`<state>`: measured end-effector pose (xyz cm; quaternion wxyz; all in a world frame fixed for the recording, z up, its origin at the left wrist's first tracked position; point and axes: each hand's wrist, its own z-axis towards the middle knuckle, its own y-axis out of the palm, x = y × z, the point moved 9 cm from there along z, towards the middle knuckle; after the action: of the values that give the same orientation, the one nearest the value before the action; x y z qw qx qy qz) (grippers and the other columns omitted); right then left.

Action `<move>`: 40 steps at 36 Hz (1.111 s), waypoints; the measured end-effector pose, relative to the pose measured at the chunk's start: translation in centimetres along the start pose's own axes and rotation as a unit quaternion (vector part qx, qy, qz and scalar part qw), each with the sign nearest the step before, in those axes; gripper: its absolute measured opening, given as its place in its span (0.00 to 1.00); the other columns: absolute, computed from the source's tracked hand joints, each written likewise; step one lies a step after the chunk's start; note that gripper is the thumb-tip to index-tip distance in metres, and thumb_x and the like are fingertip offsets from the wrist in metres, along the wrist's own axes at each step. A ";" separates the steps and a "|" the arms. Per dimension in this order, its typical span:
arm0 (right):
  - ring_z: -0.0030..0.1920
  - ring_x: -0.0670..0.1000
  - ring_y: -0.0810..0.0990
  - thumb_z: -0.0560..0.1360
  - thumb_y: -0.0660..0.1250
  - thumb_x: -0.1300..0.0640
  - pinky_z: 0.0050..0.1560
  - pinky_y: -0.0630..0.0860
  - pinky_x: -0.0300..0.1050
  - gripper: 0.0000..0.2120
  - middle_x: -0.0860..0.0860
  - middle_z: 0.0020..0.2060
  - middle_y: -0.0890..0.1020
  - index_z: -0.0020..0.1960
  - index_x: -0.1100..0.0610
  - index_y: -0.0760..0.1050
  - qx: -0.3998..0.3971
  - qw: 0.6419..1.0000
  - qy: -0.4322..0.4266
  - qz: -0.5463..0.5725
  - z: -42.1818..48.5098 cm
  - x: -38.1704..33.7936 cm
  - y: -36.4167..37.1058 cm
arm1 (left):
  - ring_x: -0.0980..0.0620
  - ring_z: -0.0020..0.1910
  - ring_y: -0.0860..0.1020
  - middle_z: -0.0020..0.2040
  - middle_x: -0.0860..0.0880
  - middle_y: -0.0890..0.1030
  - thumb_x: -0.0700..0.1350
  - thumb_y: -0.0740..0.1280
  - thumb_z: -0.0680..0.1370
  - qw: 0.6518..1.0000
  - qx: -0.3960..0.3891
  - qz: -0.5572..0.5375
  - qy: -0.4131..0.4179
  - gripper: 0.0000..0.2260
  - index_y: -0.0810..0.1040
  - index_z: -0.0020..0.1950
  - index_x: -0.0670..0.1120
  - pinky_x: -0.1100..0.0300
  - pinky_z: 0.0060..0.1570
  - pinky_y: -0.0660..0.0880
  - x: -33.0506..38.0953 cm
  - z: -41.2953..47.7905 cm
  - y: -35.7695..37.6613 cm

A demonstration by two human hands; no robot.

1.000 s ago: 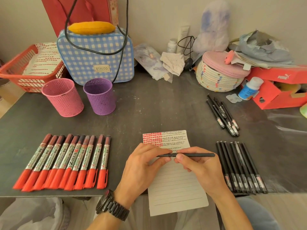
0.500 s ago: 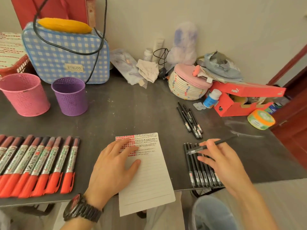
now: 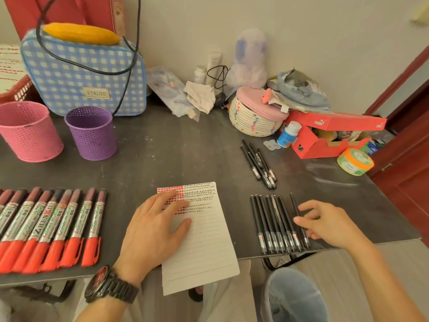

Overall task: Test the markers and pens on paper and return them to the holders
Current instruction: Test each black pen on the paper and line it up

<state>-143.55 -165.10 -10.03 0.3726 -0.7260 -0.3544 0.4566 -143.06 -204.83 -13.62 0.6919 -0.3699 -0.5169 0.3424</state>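
Left hand [image 3: 153, 228] lies flat on the paper [image 3: 204, 247], fingers spread. Right of the paper, the right hand [image 3: 325, 224], fingers relaxed, touches the end pen [image 3: 293, 201] of the pen row [image 3: 267, 219]. Markers [image 3: 53, 224] lie left of the paper, with the pink holder [image 3: 27, 133] and purple holder [image 3: 92, 135] beyond them.

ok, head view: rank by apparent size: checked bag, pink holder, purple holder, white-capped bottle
1. checked bag
2. pink holder, partly cut off by the frame edge
3. purple holder, slightly smaller
4. white-capped bottle, though it stands farther away
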 end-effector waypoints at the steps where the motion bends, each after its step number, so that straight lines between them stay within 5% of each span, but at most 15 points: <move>1: 0.33 0.46 0.86 0.76 0.74 0.47 0.48 0.84 0.51 0.10 0.42 0.35 0.87 0.55 0.43 0.77 0.003 1.000 0.005 0.001 0.0 0.1 0.1 | 0.48 0.72 0.70 0.72 0.54 0.73 0.65 0.55 0.77 1.000 -0.002 0.002 0.002 0.25 0.78 0.66 0.57 0.48 0.70 0.66 0.0 0.0 0.0; 16: 0.33 0.44 0.85 0.78 0.71 0.49 0.46 0.84 0.48 0.04 0.40 0.34 0.86 0.53 0.42 0.78 0.011 1.000 0.003 -0.023 0.1 -0.1 0.8 | 0.49 0.73 0.68 0.73 0.55 0.71 0.65 0.55 0.77 1.000 -0.011 0.001 0.004 0.24 0.77 0.68 0.58 0.47 0.72 0.65 0.0 0.0 0.1; 23: 0.32 0.42 0.84 0.79 0.68 0.43 0.41 0.81 0.45 0.02 0.43 0.33 0.85 0.51 0.40 0.77 0.030 0.998 -0.002 -0.051 0.0 -0.7 0.4 | 0.49 0.73 0.68 0.73 0.54 0.72 0.60 0.63 0.79 1.000 -0.009 -0.001 0.003 0.19 0.77 0.68 0.57 0.48 0.72 0.65 -0.1 0.0 0.2; 27: 0.43 0.45 0.81 0.80 0.64 0.40 0.42 0.73 0.45 0.07 0.41 0.39 0.84 0.53 0.41 0.77 0.079 0.994 -0.006 -0.077 0.7 -1.7 -0.4 | 0.49 0.72 0.69 0.72 0.55 0.73 0.61 0.61 0.77 1.000 0.002 -0.010 0.000 0.20 0.78 0.66 0.57 0.48 0.71 0.67 0.1 0.0 -0.1; 32: 0.44 0.45 0.79 0.79 0.66 0.44 0.45 0.71 0.45 0.05 0.37 0.44 0.82 0.54 0.42 0.77 0.134 0.988 -0.058 -0.039 2.7 -5.6 -0.5 | 0.50 0.72 0.69 0.71 0.55 0.73 0.59 0.64 0.77 1.000 0.011 -0.023 -0.003 0.18 0.79 0.65 0.57 0.49 0.70 0.67 0.1 -0.1 -0.3; 40: 0.57 0.57 0.80 0.79 0.67 0.49 0.48 0.72 0.50 0.10 0.49 0.55 0.83 0.59 0.50 0.78 0.170 0.974 -0.112 -0.097 8.0 -13.0 0.5 | 0.53 0.73 0.65 0.71 0.58 0.71 0.56 0.65 0.76 0.999 0.003 -0.034 -0.014 0.19 0.76 0.67 0.56 0.56 0.71 0.62 0.0 -0.1 -0.5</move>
<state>-155.19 -174.71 -7.69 0.4909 -0.5585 -0.3798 0.5503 -142.94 -205.08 -13.16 0.6968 -0.3450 -0.5377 0.3260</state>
